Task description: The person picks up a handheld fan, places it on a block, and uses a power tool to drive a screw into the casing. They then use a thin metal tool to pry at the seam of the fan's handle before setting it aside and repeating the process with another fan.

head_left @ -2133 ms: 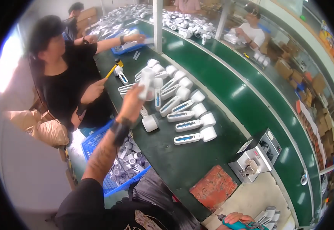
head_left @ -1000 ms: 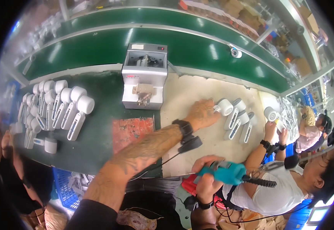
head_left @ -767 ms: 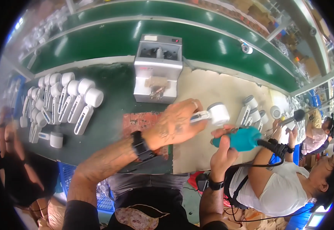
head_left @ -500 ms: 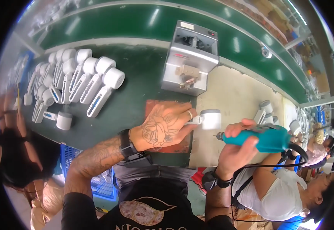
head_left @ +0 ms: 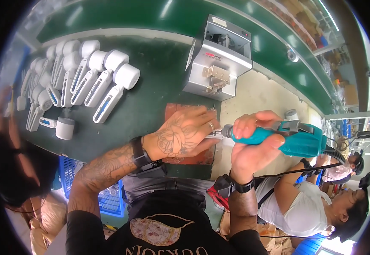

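My left hand [head_left: 183, 132] is closed over the handle of a white shower-head-shaped unit [head_left: 214, 135] lying over a red-brown mat [head_left: 174, 111]. Most of that unit is hidden by my hands and the tool. With my right hand [head_left: 257, 146] I grip a teal electric screwdriver [head_left: 302, 140], held nearly level. Its dark front end points left and sits right at the unit, close to my left fingertips. Whether the bit touches a screw cannot be made out. At the left of the table lie several similar white units [head_left: 108, 92], with round heads and slotted handles.
A silver-grey bench machine [head_left: 219, 59] stands at the table's back, just beyond my hands. Another white unit [head_left: 291, 114] lies at the right. Below the table edge is a blue basket [head_left: 110, 199]. A co-worker in white [head_left: 299, 208] sits at the right; another person [head_left: 23, 170] is at the left.
My right hand has brought the screwdriver left, up against the unit, covering its round head. My left hand keeps its hold. The whole view has shifted slightly.
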`<state>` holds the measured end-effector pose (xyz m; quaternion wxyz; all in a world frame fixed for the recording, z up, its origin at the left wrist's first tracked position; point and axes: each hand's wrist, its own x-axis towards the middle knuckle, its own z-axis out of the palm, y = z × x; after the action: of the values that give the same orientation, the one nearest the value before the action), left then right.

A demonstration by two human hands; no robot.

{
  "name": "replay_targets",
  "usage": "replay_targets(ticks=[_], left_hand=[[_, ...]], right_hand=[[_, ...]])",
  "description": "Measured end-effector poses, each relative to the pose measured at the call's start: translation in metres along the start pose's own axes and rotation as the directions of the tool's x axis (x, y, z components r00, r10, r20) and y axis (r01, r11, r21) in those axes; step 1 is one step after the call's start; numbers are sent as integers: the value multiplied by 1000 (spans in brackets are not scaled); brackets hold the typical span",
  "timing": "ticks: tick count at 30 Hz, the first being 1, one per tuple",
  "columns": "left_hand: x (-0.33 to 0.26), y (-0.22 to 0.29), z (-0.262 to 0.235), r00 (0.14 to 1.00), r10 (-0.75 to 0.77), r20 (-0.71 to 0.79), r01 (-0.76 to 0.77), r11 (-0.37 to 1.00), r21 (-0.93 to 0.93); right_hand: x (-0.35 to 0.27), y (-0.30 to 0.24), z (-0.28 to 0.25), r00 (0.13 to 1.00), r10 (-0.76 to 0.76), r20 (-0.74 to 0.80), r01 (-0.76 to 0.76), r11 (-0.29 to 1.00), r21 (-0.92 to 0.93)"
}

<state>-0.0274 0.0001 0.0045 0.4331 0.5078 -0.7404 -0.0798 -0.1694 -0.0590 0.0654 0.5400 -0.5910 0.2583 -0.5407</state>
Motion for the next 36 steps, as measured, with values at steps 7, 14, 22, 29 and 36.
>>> replay_targets(ticks=[7, 14, 22, 29, 36], left_hand=[[-1, -1, 2, 1000, -16, -7, 17, 1000, 22], [1, 3, 0, 999, -49, 6, 49, 999, 19], [3, -2, -5, 994, -11, 106, 11, 1000, 2], [2, -4, -3, 992, -81, 100, 94, 987, -129], [8, 2, 3, 1000, -25, -18, 24, 998, -64]], right_hand=[[-1, 5, -6, 1000, 12, 12, -13, 998, 65], [2, 7, -7, 1000, 4, 20, -5, 999, 52], [6, 9, -9, 996, -37, 87, 29, 995, 93], [6, 10, -10, 994, -47, 94, 36, 993, 116], [5, 5, -6, 994, -81, 76, 75, 994, 79]])
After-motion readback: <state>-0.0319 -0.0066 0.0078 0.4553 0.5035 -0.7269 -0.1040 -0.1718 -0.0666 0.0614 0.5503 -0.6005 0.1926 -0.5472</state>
